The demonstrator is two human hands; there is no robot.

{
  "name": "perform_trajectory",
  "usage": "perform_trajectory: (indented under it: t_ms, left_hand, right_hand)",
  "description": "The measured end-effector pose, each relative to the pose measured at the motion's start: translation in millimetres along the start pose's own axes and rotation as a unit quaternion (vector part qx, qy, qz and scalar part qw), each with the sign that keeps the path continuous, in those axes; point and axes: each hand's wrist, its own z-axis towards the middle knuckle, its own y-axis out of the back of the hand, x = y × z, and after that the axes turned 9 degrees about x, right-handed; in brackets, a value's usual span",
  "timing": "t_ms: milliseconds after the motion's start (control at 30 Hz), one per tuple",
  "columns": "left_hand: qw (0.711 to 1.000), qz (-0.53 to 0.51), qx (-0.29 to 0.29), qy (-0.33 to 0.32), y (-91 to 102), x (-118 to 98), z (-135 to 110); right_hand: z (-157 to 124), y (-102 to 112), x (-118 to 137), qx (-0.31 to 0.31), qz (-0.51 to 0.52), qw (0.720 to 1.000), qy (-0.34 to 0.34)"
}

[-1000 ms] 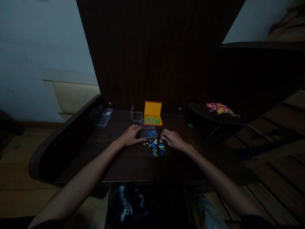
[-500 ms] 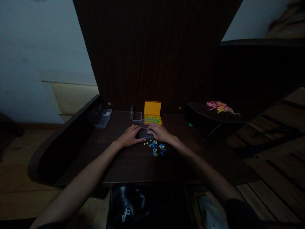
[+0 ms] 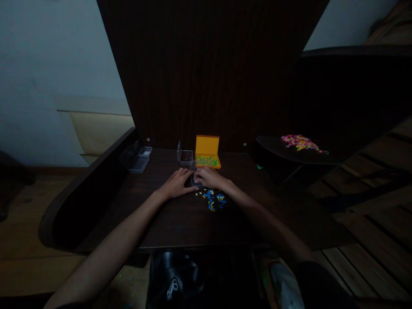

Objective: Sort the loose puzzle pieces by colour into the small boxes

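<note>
A clear plastic box (image 3: 192,181) with a raised see-through lid sits on the dark wooden desk between my hands. My left hand (image 3: 176,183) grips its left side, the thumb along the near edge and the fingers farther back. Over the box is my right hand (image 3: 209,177), fingers curled and pinched together; whatever they hold is hidden. Just in front of the box lies a loose scatter of small blue, yellow and whitish pieces (image 3: 210,201). Behind it an open yellow-orange box (image 3: 207,145) holds many small green and yellow pieces.
Another open clear box (image 3: 186,157) stands behind my left hand. Farther left, a clear case (image 3: 139,164) lies open by the raised side panel. Pink and yellow pieces (image 3: 301,142) are heaped on the right-hand shelf. A dark upright board (image 3: 209,77) closes off the back.
My right hand has moved slightly left within the box, and a blue piece seen near its fingertips is no longer visible. My left hand keeps its hold. The view has shifted a little.
</note>
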Motion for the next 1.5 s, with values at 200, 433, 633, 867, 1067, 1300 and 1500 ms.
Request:
perform_trajectory:
  t_ms: [200,433,633,867,1067,1300,1500]
  left_hand:
    - [1.0,-0.002,0.003,-0.005,0.3,2,0]
    - [1.0,-0.001,0.005,0.003,-0.8,2,-1]
    - [1.0,-0.003,0.006,0.006,-1.1,2,0]
    - [1.0,-0.006,0.002,0.008,-2.4,3,-2]
    - [1.0,-0.011,0.002,0.01,-0.9,1,-2]
    - [1.0,-0.017,0.012,0.019,3.3,-3,-2]
    - [0.999,-0.011,0.031,0.033,4.1,-2,-2]
  right_hand:
    - [3,1,-3,-0.003,-0.009,1.0,0.018]
    - [-3,2,-8,0.002,0.003,0.999,0.033]
    - [-6,3,-10,0.004,0.013,0.999,0.051]
    - [-9,1,-14,-0.008,0.006,0.998,0.067]
    - [-21,5,-16,-0.021,-0.007,0.997,0.071]
    - [-65,-4,-33,-0.126,0.081,0.986,0.067]
    - [-101,-40,-50,-0.187,0.143,0.971,0.027]
